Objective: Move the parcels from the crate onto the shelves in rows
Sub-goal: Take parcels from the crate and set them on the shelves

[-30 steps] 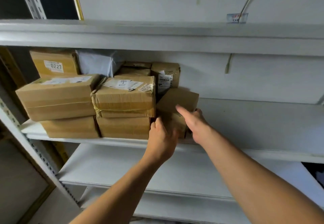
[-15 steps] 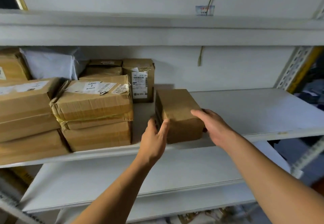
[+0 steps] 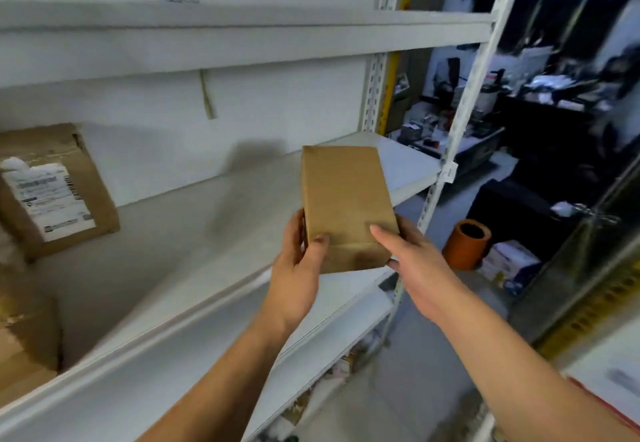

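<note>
Now | both hands' fingers clamped on brown parcel (image 3: 346, 206) | above white shelf (image 3: 180, 234) | cluttered dim room beyond

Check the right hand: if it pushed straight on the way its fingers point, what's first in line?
The right hand already touches the plain brown parcel. Beyond that, probably the bare shelf board, then the white back wall; depth is unclear.
</note>
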A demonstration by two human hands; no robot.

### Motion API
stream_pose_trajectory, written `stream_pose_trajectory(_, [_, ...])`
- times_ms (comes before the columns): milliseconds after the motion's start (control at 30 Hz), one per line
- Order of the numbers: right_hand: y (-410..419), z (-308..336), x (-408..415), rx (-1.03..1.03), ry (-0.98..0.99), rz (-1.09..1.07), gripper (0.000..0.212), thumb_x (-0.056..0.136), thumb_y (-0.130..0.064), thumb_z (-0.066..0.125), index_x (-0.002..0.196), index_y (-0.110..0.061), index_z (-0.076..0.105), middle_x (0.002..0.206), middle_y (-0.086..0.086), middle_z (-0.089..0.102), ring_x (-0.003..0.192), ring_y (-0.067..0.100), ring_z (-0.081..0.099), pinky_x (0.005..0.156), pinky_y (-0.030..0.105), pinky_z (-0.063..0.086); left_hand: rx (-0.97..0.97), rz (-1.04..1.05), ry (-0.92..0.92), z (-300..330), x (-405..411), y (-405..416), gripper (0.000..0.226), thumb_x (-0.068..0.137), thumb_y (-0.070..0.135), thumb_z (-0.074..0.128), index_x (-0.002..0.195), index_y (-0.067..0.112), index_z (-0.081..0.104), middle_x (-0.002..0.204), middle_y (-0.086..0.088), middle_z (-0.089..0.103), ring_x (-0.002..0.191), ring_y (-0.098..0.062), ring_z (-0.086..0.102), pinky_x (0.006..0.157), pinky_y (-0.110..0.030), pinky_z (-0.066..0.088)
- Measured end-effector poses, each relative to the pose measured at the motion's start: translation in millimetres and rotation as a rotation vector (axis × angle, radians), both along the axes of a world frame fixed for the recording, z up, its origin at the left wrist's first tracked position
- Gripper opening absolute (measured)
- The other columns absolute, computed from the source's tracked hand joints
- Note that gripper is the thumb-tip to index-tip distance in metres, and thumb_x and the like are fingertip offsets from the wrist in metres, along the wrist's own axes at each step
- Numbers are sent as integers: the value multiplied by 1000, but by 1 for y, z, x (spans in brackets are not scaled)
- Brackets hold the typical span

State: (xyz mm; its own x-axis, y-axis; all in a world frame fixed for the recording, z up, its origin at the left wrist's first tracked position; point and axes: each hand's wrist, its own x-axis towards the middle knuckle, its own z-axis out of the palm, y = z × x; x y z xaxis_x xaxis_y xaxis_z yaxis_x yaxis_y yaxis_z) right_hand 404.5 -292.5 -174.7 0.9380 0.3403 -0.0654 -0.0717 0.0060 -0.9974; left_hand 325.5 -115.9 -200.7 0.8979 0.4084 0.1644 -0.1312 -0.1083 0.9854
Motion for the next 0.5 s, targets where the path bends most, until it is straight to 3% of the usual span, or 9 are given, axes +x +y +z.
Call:
stream_pose_trajectory(133, [-89, -20, -1, 9, 10, -182, 31, 103, -26, 67, 131, -39, 64, 120, -18, 76, 109, 2, 72, 85, 23, 54, -27, -202, 68, -19, 38, -73, 56, 93, 36, 58, 149, 35, 49, 132, 23, 67, 122, 2, 62, 103, -29, 47])
stream_pose_trajectory(200, [-136, -35, -2, -1, 27, -260, 30, 104, -21, 65, 128, -38, 64, 123, -12, 76, 109, 5, 73, 86, 24, 59, -38, -270, 117, -32, 52, -116, 53, 92, 35, 61, 144, 34, 53, 125, 24, 70, 116, 4, 64, 97, -25, 47])
stream_pose_trajectory(333, [-229, -77, -11, -17, 78, -364, 42, 106, -18, 63, 145, -33, 57, 130, -9, 73, 116, 11, 72, 97, 33, 59, 25, -417, 212, -67, 70, -200, 46, 100, 31, 61, 144, 41, 52, 115, 35, 68, 104, 15, 63, 77, -7, 48])
stream_pose_trajectory(433, [-296, -111, -17, -38, 152, -418, 48, 104, -22, 66, 148, -33, 53, 130, -6, 72, 117, 14, 70, 106, 40, 55, 98, -525, 329, -95, 81, -261, 53, 98, 42, 60, 148, 54, 45, 127, 33, 64, 115, 12, 58, 94, -23, 46])
stream_pose_trajectory(500, [-352, -143, -20, -49, 223, -455, 51, 102, -25, 68, 150, -33, 52, 130, -5, 73, 120, 15, 68, 109, 43, 53, 151, -592, 418, -124, 92, -316, 59, 89, 54, 58, 146, 58, 44, 137, 24, 61, 125, 0, 57, 105, -35, 46])
